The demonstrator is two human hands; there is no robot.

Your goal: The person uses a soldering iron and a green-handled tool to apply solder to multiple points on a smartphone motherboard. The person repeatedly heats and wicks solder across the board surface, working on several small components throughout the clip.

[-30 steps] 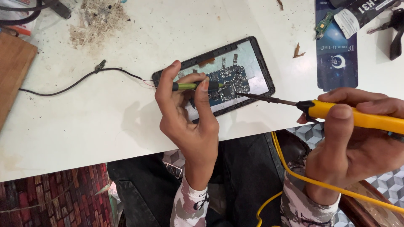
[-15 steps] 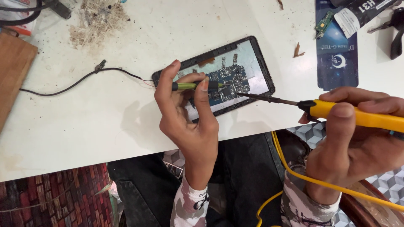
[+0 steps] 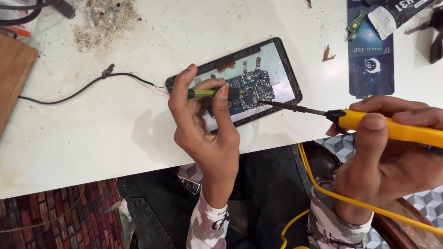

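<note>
Head view, single frame. Opened phone (image 3: 277,69): black frame, back removed, blue circuit board (image 3: 251,87) exposed, lying at a slant on the white worktop (image 3: 92,138) near its front edge, just ahead of both hands. Left hand (image 3: 203,133): closed on a slim green-handled tool (image 3: 214,92), pinched between thumb and fingers; the tool's tip rests at the board's left part, and the hand covers the phone's lower left corner. Right hand (image 3: 392,157): fist wrapped around the yellow handle of a soldering iron (image 3: 369,124), held off the worktop's front edge; its dark metal shaft reaches leftward over the phone's lower rim, tip at the board just beside the green tool's tip. Yellow cord (image 3: 341,198): runs from the iron down across the lap, cut off at the right and bottom edges. Hidden or unclear: whether either tip touches the board cannot be told; the board's small parts are too fine to make out; the iron's rear end leaves the frame at right. Black wire (image 3: 83,90): lies on the worktop left of the phone, thin coloured strands at its end reaching the phone's left corner. Pile of pale debris (image 3: 104,20): far left rear. Dark blue card (image 3: 371,60): right rear, well apart from the phone. Wooden board (image 3: 14,78): left edge, partly cut off. Open room: bare worktop lies to the left of the left hand and below the wire; the front edge runs close under the phone.
</note>
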